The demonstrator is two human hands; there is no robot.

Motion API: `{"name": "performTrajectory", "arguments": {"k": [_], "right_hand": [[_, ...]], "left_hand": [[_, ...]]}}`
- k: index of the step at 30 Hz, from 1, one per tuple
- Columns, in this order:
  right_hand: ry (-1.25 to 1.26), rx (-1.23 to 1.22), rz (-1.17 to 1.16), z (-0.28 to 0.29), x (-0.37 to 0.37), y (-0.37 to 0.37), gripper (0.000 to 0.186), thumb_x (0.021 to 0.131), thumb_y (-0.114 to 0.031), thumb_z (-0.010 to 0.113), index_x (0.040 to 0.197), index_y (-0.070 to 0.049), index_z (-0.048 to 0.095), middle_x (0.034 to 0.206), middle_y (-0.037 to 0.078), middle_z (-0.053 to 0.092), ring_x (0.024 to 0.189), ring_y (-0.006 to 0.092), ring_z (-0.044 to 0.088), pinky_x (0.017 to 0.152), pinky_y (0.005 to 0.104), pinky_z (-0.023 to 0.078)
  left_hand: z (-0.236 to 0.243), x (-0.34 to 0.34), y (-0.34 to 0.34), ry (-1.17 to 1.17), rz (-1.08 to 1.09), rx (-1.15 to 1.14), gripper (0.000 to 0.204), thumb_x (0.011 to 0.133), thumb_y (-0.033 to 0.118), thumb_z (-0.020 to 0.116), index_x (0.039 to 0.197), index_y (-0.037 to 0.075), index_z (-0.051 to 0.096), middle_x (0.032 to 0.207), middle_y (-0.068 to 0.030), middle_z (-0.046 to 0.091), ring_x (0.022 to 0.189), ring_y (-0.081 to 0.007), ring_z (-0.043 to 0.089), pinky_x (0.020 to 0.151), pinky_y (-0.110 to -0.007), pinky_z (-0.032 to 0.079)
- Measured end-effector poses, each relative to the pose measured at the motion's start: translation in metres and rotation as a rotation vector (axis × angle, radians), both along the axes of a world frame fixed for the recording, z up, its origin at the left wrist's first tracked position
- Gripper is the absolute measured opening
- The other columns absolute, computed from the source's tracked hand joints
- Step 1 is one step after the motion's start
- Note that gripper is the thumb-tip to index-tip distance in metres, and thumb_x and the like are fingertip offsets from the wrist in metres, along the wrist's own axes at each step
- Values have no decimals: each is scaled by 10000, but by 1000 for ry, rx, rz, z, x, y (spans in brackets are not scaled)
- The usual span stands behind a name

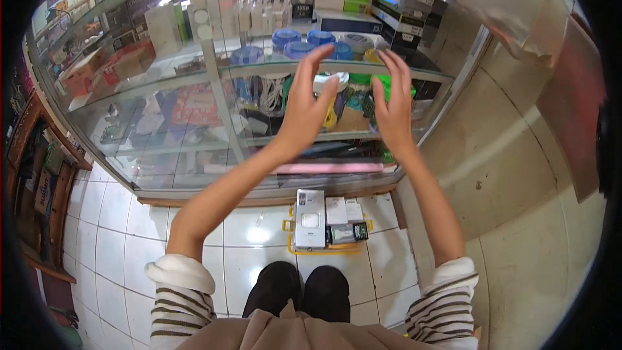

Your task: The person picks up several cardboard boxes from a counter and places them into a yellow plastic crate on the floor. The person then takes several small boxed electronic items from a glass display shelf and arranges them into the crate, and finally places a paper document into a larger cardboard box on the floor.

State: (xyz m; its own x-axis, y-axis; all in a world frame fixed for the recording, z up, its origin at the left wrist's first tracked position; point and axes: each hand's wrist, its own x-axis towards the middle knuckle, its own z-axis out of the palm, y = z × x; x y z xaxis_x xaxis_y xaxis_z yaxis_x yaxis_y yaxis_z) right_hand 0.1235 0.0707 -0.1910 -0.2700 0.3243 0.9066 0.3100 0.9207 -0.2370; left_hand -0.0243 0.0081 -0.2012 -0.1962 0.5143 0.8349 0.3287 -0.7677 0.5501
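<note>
Both my arms reach forward at a glass display cabinet (214, 91). My left hand (306, 104) is raised with its thumb apart from its fingers, and nothing shows in it. To its right my right hand (394, 105) is held the same way, thumb and fingers apart and holding nothing visible. Between and behind the hands are jars: one with a white lid (332, 80) and a bright green thing (386, 84) partly hidden by the right fingers. Several blue-lidded jars (285, 38) and a yellow lid (373, 56) are on the shelf above. Whether either hand touches anything is unclear.
On the tiled floor (116, 240) by my feet lie a white box (310, 220) and smaller packages (346, 232) on a yellow-handled carrier (324, 253). A pink roll (334, 168) lies on the lowest shelf. Stacked boxes (402, 16) fill the upper right. A wall (505, 175) stands right.
</note>
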Motion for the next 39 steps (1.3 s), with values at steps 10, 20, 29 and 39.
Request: {"name": "performTrajectory", "arguments": {"k": [10,20,29,39], "right_hand": [[-498,-291,-339,28,-122,164,428,800,-280,505,1199,-166,403,1311,129,292,1173,464,247,928,593,245],[-523,-241,-242,19,-145,232,437,805,-379,447,1213,-233,390,1308,109,299,1176,540,140,864,702,203],[-407,-13,-193,10,-112,172,476,677,-183,661,1075,-77,421,1109,165,421,1052,424,380,801,528,412],[-242,-17,143,27,-26,36,339,652,-55,653,946,-24,486,947,135,501,930,322,485,790,376,400]], "left_hand": [[47,-56,207,-243,524,-527,501,796,257,462,1144,-88,358,1146,-276,402,1117,-382,363,944,-407,304],[36,-88,265,-111,502,-600,489,775,332,441,1081,-48,461,1109,-298,444,1081,-437,398,919,-450,321],[43,-48,188,-325,393,-722,664,723,356,553,1198,-30,298,1229,-276,215,1101,-422,343,927,-417,323],[40,-22,50,-505,-275,-674,577,817,241,518,1222,-40,217,1070,-153,438,876,-235,531,755,-272,488]]}}
